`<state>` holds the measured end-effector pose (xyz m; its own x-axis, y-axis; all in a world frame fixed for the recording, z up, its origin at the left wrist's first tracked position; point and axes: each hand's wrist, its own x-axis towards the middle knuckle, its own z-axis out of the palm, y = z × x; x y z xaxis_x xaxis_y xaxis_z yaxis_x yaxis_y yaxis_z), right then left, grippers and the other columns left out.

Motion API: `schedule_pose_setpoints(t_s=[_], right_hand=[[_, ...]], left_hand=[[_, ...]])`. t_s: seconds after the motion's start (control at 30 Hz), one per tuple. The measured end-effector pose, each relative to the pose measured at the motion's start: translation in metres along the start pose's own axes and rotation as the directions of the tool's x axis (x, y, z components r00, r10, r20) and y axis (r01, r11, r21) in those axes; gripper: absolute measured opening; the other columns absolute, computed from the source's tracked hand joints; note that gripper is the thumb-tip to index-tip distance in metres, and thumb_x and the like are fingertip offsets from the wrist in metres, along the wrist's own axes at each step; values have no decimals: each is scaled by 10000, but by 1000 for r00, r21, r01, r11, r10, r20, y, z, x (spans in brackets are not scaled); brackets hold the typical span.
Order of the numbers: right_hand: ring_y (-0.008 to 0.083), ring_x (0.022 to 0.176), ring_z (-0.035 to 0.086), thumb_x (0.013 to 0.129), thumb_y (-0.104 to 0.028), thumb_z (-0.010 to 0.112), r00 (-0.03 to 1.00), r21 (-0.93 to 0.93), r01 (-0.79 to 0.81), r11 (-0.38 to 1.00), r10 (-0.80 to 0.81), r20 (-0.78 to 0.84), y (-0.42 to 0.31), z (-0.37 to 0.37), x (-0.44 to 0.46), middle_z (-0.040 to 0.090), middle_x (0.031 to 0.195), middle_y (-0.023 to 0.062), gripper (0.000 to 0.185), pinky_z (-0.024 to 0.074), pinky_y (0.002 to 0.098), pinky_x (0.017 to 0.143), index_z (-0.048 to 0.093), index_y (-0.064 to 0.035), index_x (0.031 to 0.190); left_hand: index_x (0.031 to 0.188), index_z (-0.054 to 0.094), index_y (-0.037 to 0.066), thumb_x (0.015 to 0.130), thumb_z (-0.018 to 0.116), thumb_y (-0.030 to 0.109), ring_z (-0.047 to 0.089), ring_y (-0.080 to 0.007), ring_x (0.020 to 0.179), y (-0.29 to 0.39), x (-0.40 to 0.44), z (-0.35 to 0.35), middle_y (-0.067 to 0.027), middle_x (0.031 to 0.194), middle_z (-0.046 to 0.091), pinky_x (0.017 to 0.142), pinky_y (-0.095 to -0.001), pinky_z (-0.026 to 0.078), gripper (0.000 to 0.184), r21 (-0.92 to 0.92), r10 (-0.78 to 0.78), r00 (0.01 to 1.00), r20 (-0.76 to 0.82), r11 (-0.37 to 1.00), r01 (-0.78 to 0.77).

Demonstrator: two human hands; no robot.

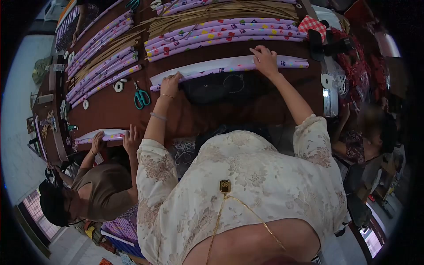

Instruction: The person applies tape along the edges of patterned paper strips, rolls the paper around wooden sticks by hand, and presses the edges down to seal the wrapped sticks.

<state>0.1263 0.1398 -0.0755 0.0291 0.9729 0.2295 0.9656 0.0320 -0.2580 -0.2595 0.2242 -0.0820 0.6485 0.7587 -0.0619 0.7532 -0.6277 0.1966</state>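
Note:
A purple gift-print sheet of wrapping paper point(212, 71) lies partly rolled before me, its white underside showing along the far edge. My left hand point(171, 84) is closed over the left part of this roll. Toward its right part is my right hand point(266, 61), above the white strip, with bent fingers drawn together in a pinch. Whatever may be between those fingertips is too small to make out. Just below the roll lies a black bag-like item point(212, 90). Teal scissors point(141, 98) rest to the left of my left hand.
Finished-looking purple rolls point(221, 37) and brown strips point(221, 15) lie across the far table. More rolls point(104, 66) stack at left, beside a tape roll point(118, 86). A co-worker point(106, 190) at left handles another paper roll point(112, 135). Another person point(364, 137) sits at right.

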Motion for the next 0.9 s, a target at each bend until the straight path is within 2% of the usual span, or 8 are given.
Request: schedule_pose_setpoints(t_s=[0.07, 0.2, 0.37, 0.43, 0.47, 0.57, 0.7, 0.9], right_hand=[[214, 939, 487, 789, -176, 540, 995, 108, 36, 994, -46, 89, 13, -15, -9, 492, 1032, 49, 267, 311, 385, 834, 582, -148, 1051], [228, 981, 483, 740, -215, 614, 963, 22, 147, 989, -148, 227, 42, -29, -36, 484, 1094, 57, 376, 322, 383, 838, 530, -159, 1102], [236, 994, 483, 728, -186, 623, 968, -102, 72, 992, -45, 246, 60, -22, -42, 495, 1097, 57, 368, 328, 383, 834, 519, -145, 1078], [251, 975, 488, 741, -182, 614, 977, -59, 5, 998, 8, 215, 66, -14, -37, 511, 1042, 66, 320, 335, 393, 826, 507, -120, 1036], [251, 975, 488, 741, -182, 614, 978, -63, -10, 998, 23, 210, 69, -13, -36, 511, 1042, 66, 320, 335, 393, 826, 507, -120, 1036], [265, 963, 489, 754, -182, 604, 955, -41, -51, 998, 60, 291, 73, -13, -37, 506, 1029, 69, 317, 340, 405, 821, 484, -110, 1039], [270, 1007, 474, 772, -197, 584, 949, -28, -67, 997, 72, 306, 70, -13, -38, 493, 1054, 75, 315, 325, 424, 883, 471, -101, 1049], [260, 1064, 452, 772, -197, 577, 957, -54, -41, 998, 54, 285, 66, -15, -39, 482, 1107, 80, 361, 304, 418, 939, 460, -98, 1099]], left_hand=[[1033, 523, 109, 722, 449, 16, 565, -281, 879, 1, -1, -2, -119, 958, 600, 745, -393, 430, 334, -4, 12, 1000, -13, 1000, -12], [1070, 497, 111, 726, 455, 36, 569, -287, 868, 1, 0, 0, -130, 932, 600, 745, -393, 430, 354, -7, -9, 1000, 26, 1000, 10], [1077, 492, 114, 733, 454, 50, 566, -296, 874, 4, 1, -1, -125, 918, 601, 754, -400, 425, 351, -4, 36, 999, -9, 999, -36], [1057, 503, 116, 746, 440, 53, 556, -301, 898, 4, 0, 2, -105, 942, 599, 772, -403, 419, 323, -30, -43, 999, -26, 999, 43], [957, 534, 127, 632, 576, 76, 553, -266, 917, 4, -3, 2, -94, 1019, 564, 720, -383, 427, 332, -8, 61, 989, -137, 998, -63], [964, 545, 124, 566, 631, 85, 529, -284, 947, 13, -6, -11, -103, 1024, 546, 732, -391, 424, 409, -59, 52, 986, -157, 996, -62], [978, 549, 128, 593, 618, 93, 521, -285, 937, 8, -5, -6, -89, 998, 539, 742, -394, 421, 393, -39, -41, 998, -52, 998, 39], [1011, 527, 134, 717, 518, 90, 532, -257, 906, 2, -5, 4, -79, 986, 539, 746, -372, 425, 298, 87, 52, 996, -73, 995, -46]])
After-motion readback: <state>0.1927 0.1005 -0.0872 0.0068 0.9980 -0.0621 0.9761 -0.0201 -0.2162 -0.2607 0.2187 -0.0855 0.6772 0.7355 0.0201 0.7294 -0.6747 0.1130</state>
